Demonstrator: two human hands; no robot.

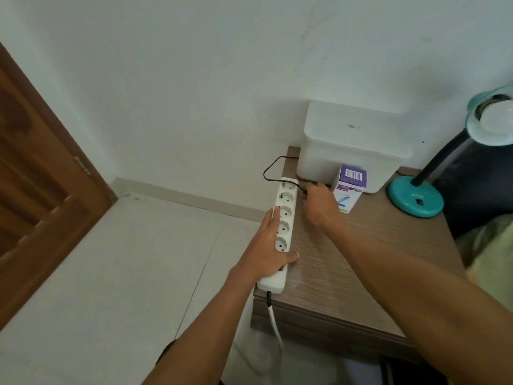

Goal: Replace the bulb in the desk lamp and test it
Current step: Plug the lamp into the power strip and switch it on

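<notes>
A teal desk lamp stands on the wooden table at the right, its round base (415,198) flat on the top and its shade (484,118) turned toward me with a white bulb (498,120) in it. A white power strip (282,220) with several sockets lies along the table's left edge. My left hand (268,245) grips the strip from the side, thumb across its near end. My right hand (319,205) is closed on the lamp's black plug (305,190) just right of the strip. The black cord (270,169) loops behind. A purple and white bulb box (349,190) stands next to my right hand.
A white lidded plastic box (351,145) sits against the wall behind the bulb box. The strip's white cable (274,320) hangs off the table's front left corner. A brown wooden door (41,176) is at the left, pale floor tiles (133,259) below.
</notes>
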